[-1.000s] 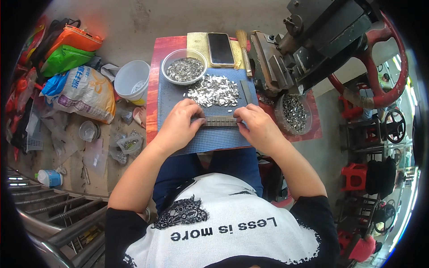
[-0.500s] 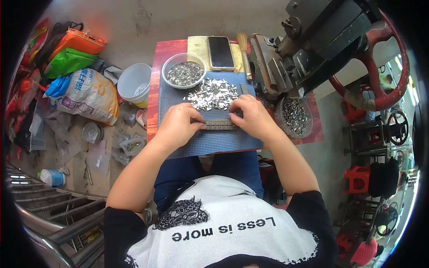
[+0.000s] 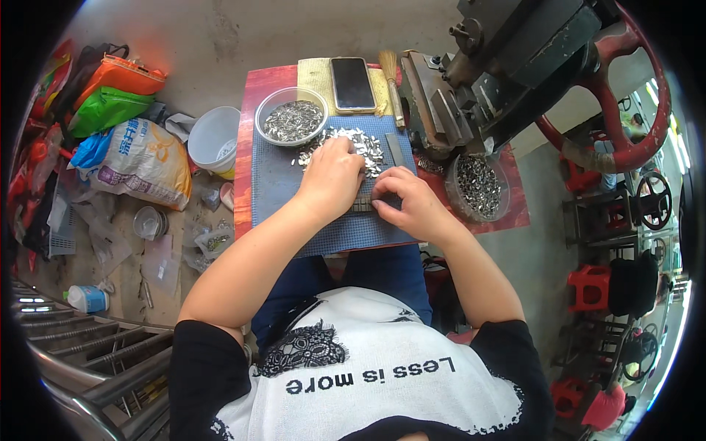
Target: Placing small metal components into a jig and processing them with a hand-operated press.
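Note:
My left hand (image 3: 334, 178) reaches over the near edge of a pile of small shiny metal pieces (image 3: 373, 153). Its fingers are curled down among the pieces, and their tips are hidden. My right hand (image 3: 413, 202) pinches the right end of a slotted metal bar (image 3: 362, 204) lying on the blue textured mat (image 3: 287, 220). Part of the bar is covered by my left hand. Behind the pile, to the left, a clear round tub (image 3: 259, 117) holds many darker metal pieces. A flat grey metal strip (image 3: 395, 149) lies to the pile's right.
A phone (image 3: 353, 84) and a straw brush (image 3: 393, 88) lie at the table's far side. A black machine press (image 3: 529, 66) with a red handwheel (image 3: 625, 158) rises at the right, beside another tub of pieces (image 3: 478, 189). A white bucket (image 3: 213, 140) and bags (image 3: 140, 163) stand left.
My left hand has left the bar's left end and moved up and right onto the pile. My right hand stays at the bar. The whole view has shifted slightly.

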A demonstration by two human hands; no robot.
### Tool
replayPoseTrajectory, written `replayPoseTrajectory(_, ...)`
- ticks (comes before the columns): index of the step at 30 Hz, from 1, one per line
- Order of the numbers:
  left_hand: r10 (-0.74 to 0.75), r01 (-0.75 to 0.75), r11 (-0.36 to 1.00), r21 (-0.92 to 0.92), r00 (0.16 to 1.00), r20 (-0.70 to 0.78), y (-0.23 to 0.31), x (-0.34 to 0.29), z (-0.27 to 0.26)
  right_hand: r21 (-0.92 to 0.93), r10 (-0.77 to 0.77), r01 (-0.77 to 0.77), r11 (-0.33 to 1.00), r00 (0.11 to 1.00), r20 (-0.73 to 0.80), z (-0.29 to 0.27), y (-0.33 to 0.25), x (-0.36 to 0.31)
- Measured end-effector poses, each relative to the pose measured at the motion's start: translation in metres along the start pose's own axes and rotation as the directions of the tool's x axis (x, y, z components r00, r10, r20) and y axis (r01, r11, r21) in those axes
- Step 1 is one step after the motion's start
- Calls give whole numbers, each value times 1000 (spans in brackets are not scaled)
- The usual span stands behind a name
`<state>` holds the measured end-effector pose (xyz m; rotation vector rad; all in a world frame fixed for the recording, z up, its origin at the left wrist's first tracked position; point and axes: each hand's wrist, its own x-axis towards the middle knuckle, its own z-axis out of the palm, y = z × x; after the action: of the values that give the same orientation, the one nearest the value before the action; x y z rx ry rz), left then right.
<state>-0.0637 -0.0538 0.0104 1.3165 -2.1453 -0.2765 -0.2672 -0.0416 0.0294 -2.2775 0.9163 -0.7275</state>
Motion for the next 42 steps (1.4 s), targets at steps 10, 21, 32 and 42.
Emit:
replayPoseTrajectory(10, -82, 114, 969, -222, 986, 147, -4, -23, -50, 33, 14, -15, 999, 999, 44, -6, 3, 3)
replayPoseTrajectory(21, -154, 222, 957, -185, 934, 322, -7, -42, -60, -261, 133, -172, 950, 978, -161, 27, 1, 48)
replayPoseTrajectory(32, -284, 305, 941, -147, 947, 152, -4, -73, -54, -257, -241, 227, 939, 970, -25, 59, -17, 92)
replayPoseTrajectory(42, -444, 419, 895, -154, 875, -195, -51, -47, -53, -256, -218, 208, 944, 976, -12, 35, -2, 70)
